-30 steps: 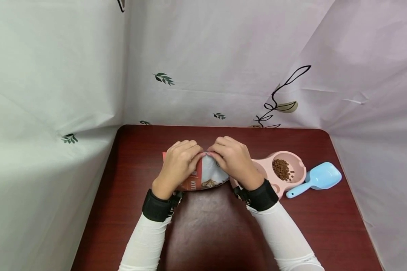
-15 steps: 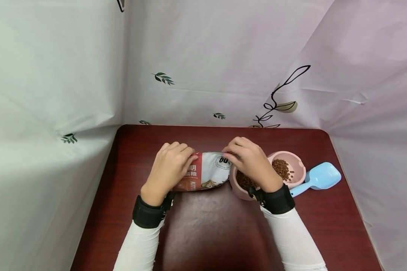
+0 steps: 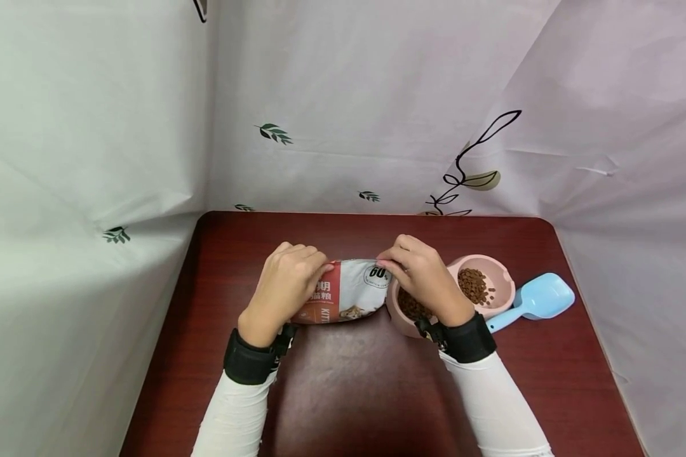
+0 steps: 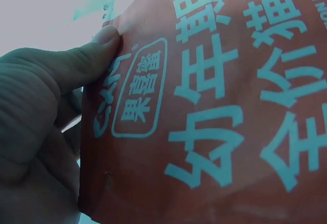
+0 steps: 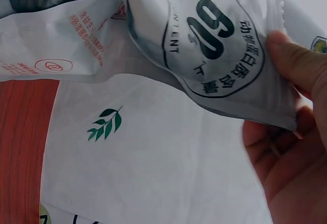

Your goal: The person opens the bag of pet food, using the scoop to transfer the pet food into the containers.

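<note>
A red and white cat food bag (image 3: pixel 354 289) with a cat picture stands near the middle of the table. At the left end of its upper edge, my left hand (image 3: pixel 288 279) pinches the red part. In the left wrist view, the thumb of that hand (image 4: pixel 41 96) presses against the printed face. My right hand (image 3: pixel 423 276) pinches the white upper corner at the other end. Thumb and fingers of the right hand (image 5: pixel 301 96) lie on opposite sides of that corner in the right wrist view. The top edge is stretched between both hands.
Right of the bag stands a pink double bowl (image 3: pixel 498 274), partly behind my right hand. Brown kibble (image 3: pixel 472 284) lies in both compartments. A light blue scoop (image 3: pixel 549 296) lies against its right side. White patterned cloth (image 3: pixel 320 158) hangs behind the dark red table (image 3: pixel 366 393).
Both hands have slid apart from the middle of the bag's top edge towards its ends. More of the printed front and the bowl's nearer compartment now show. The last half second brings little movement.
</note>
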`<state>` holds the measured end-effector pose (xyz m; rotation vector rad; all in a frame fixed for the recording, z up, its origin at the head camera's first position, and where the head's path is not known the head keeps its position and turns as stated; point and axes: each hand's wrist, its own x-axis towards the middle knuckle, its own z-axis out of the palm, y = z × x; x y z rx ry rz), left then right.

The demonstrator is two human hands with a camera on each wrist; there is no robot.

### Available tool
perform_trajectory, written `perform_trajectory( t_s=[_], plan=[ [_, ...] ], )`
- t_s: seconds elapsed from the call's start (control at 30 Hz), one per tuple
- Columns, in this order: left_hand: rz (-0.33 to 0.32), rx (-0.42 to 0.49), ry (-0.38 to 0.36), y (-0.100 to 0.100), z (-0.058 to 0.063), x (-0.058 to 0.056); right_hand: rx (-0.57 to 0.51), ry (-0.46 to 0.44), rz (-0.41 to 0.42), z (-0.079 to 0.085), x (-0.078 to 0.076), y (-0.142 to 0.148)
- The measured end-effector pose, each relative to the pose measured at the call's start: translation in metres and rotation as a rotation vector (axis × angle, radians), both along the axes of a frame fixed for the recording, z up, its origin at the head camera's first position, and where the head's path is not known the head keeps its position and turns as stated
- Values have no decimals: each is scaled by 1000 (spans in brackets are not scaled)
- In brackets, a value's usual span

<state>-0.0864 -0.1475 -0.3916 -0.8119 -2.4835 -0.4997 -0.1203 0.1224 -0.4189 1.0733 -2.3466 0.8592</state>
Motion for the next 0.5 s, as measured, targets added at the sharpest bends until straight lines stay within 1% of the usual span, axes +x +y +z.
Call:
perform_trajectory(
  t_s=[0.1, 0.2, 0.3, 0.4, 0.5],
  plan=[
    [3, -15, -20, -2, 1, 1, -4, -69, 17, 2, 2, 3],
    [23, -44, -33, -5, 1, 3, -2, -102, 24, 2, 5, 8],
    [47, -57, -33, -9, 1, 6, 10, -129, 13, 1, 8, 14],
    [54, -26, -16, -16, 1, 10, 15, -154, -15, 0, 13, 25],
    [55, 33, 17, -28, 2, 16, 10, -164, -59, -2, 19, 39]
  ],
)
